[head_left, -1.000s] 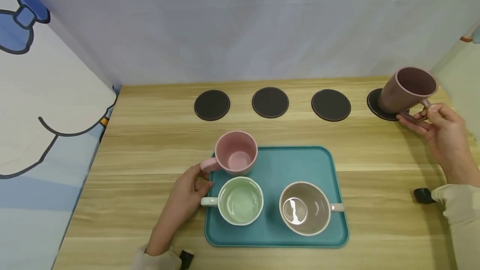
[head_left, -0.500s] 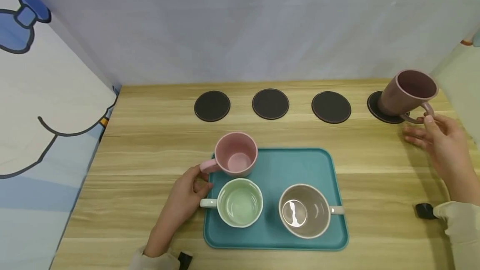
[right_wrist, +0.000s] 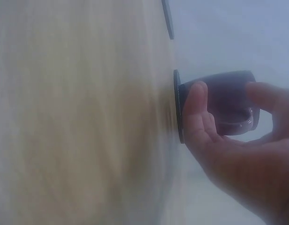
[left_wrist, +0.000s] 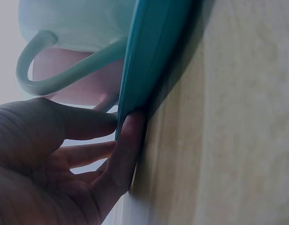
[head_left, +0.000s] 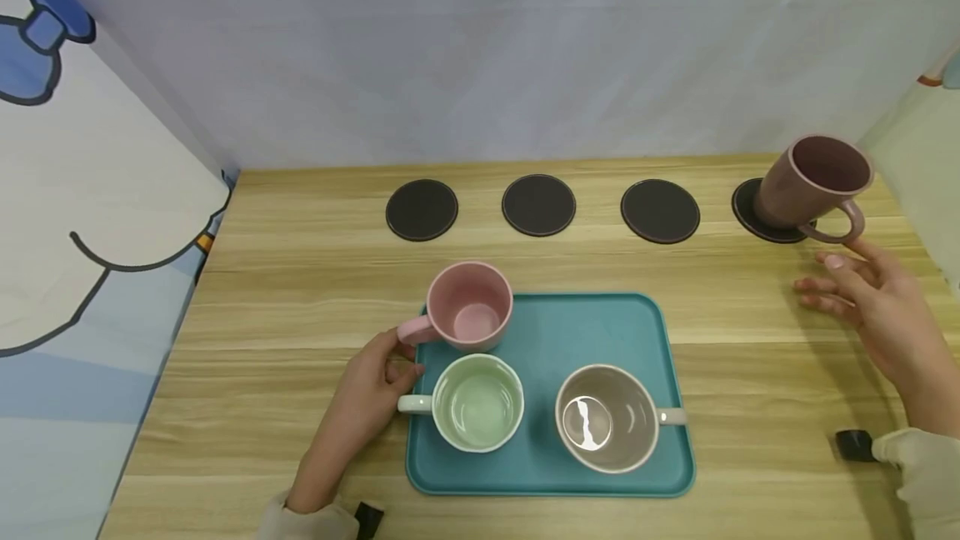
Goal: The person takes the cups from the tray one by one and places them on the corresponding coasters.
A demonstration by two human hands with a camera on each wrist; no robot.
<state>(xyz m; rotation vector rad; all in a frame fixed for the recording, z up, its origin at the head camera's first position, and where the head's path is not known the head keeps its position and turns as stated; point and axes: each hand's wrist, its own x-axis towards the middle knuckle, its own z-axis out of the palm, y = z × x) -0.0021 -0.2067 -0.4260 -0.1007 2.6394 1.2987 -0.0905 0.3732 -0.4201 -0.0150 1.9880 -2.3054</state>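
My left hand (head_left: 371, 390) pinches the left rim of a teal tray (head_left: 585, 319); in the left wrist view the thumb lies above the rim and a finger (left_wrist: 128, 150) under it. Just beside that hand, a pink mug (head_left: 471, 307) and a pale green mug (head_left: 480, 403) point their handles left. A beige mug (head_left: 609, 419) sits at the tray's right, handle to the right. Off the tray, a mauve-brown mug (head_left: 795, 186) stands upright on the far right black coaster (head_left: 750, 215). My right hand (head_left: 888, 307) is just in front of its handle, fingers spread and holding nothing.
Three more black coasters, the left one (head_left: 422, 210), the middle one (head_left: 538, 205) and the right one (head_left: 660, 212), line the back of the wooden table (head_left: 285, 273). A pale cloth wall (head_left: 525, 48) rises behind them. Printed cloth (head_left: 90, 215) borders the left side.
My right hand has let go of the mauve-brown mug's handle and drawn back toward me. The mug stays on its coaster. My left hand keeps its place on the tray.
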